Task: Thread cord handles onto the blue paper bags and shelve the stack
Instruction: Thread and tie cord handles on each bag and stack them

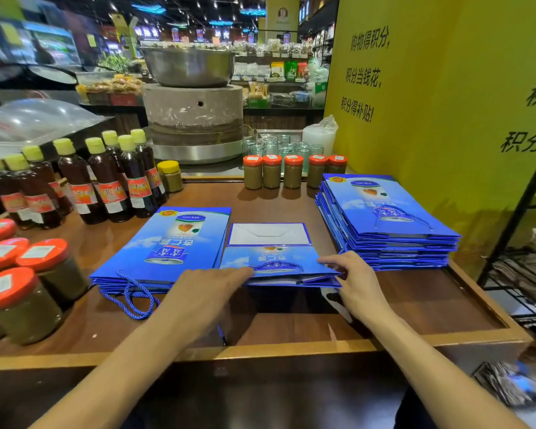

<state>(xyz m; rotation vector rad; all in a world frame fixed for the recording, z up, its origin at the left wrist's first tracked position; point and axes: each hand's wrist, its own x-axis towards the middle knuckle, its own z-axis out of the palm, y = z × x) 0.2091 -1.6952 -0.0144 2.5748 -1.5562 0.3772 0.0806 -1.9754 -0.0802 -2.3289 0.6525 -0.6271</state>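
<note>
Left hand: Your left hand [205, 292] lies palm down, fingers straight and pressed together, tips touching the near edge of the folded bag.
Right hand: Your right hand [355, 278] pinches the folded bag's near right corner, one digit laid along the top face and the rest curled at the edge.
Folded bag: The folded bag [273, 261], blue paper, lies flat between your two hands. Its open mouth faces you, and its white bottom flap [270, 233] is turned up at the far end, beyond your fingertips.
Cord handle: A blue cord handle [277, 265] arcs across the bag's top face, from your left fingertips toward your right hand.
Left stack: The left stack [167, 243], a low pile of blue bags, sits just beyond and outside your left hand. Its loose cords [130, 295] loop onto the wood beside your left wrist.
Right stack: The right stack [384, 218], a taller pile, stands beyond and outside your right hand, with one cord lying on its top bag. You cannot tell whether it touches the folded bag.
Table: The wooden table [415, 305], raised at the rim, spreads beneath both forearms.
Jars: Orange-lidded jars [37, 274] crowd well outside your left hand, and a row of five jars [293, 171] stands past the folded bag.
Bottles: Yellow-capped bottles [106, 181] of dark liquid stand beyond the left stack.
</note>
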